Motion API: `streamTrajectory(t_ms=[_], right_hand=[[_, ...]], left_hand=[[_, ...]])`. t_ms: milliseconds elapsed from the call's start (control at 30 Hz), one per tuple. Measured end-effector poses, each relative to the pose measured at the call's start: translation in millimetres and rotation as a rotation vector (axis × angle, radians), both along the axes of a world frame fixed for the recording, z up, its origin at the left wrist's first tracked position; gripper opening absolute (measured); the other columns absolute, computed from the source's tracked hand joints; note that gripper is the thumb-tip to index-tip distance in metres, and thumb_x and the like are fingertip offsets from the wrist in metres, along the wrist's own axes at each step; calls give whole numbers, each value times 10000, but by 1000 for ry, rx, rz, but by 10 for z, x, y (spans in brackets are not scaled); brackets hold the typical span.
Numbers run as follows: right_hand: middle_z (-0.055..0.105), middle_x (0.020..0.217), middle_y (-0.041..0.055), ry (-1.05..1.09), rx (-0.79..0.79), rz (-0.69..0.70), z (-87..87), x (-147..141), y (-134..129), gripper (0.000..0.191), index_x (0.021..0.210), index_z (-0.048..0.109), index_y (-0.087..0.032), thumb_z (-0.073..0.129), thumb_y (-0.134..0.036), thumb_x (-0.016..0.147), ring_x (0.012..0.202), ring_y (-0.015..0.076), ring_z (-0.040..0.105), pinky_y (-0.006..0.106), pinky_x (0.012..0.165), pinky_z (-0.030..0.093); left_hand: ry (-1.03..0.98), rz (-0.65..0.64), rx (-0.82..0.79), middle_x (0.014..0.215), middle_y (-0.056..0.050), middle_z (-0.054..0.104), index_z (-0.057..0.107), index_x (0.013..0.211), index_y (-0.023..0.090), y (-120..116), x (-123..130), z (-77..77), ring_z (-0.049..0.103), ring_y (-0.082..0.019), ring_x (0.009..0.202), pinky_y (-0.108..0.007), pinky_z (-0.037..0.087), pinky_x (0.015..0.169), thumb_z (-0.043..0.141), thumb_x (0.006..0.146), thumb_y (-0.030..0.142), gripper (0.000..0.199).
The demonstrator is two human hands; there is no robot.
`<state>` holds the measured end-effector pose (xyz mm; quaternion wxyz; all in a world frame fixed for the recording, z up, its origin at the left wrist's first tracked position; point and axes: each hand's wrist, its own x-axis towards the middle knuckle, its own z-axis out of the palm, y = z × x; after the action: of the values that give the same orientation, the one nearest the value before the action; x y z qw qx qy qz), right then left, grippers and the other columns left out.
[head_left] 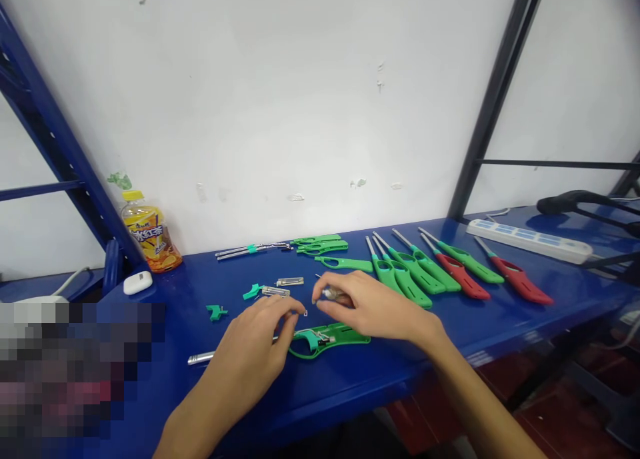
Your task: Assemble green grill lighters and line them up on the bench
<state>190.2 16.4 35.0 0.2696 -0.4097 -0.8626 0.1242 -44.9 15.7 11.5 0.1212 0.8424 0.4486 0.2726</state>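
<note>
My right hand (373,306) is closed around a small piece with a shiny metal end (330,292), mostly hidden by the fingers. My left hand (260,336) has thumb and index finger brought together beside a tiny pale part (305,313); whether they grip it is unclear. Below both hands lies an opened green lighter shell half (350,334), with a teal trigger (313,340) and wires inside. Its metal tube (200,358) sticks out left, passing under my left hand. Beyond the hands lie two clear fuel tanks (290,282) and loose teal triggers (216,312).
Green lighters (417,272) and red lighters (520,279) lie at the right, near a white power strip (530,240). Green shell halves (345,264) and metal tubes (235,252) lie at the back. A drink bottle (153,236) and a white case (137,283) stand left.
</note>
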Motion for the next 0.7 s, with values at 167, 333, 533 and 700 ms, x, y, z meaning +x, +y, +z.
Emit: streamTrajectory(t_ms=[167, 333, 533, 700], right_hand=[[563, 562, -56, -169, -36, 6, -3, 46, 17, 169, 829, 763, -235, 654, -246, 959, 519, 126, 455, 280, 540, 277], [614, 617, -46, -185, -112, 20, 41, -3, 14, 181, 897, 791, -230, 653, -322, 968, 566, 123, 476, 275, 580, 275], [694, 680, -26, -224, -106, 12, 70, -83, -19, 168, 862, 778, -232, 689, -337, 956, 597, 135, 526, 278, 592, 268], [656, 619, -24, -269, -85, 8, 38, -113, -36, 197, 758, 723, -217, 681, -262, 945, 547, 127, 481, 287, 568, 235]], left_hand=[[88, -21, -54, 1051, -17, 744, 731, 1063, 281, 26, -61, -19, 657, -251, 991, -366, 449, 858, 539, 1008, 268, 200], [163, -40, -120, 1034, 9, 715, 735, 1048, 298, 5, -42, 7, 639, -223, 982, -344, 424, 847, 580, 1003, 253, 167], [209, -13, -156, 938, 24, 664, 693, 999, 287, -12, -3, 20, 610, -199, 887, -314, 375, 750, 615, 967, 195, 125], [236, -3, -150, 911, 22, 650, 689, 928, 270, -18, 33, 29, 599, -186, 826, -300, 349, 704, 608, 967, 164, 139]])
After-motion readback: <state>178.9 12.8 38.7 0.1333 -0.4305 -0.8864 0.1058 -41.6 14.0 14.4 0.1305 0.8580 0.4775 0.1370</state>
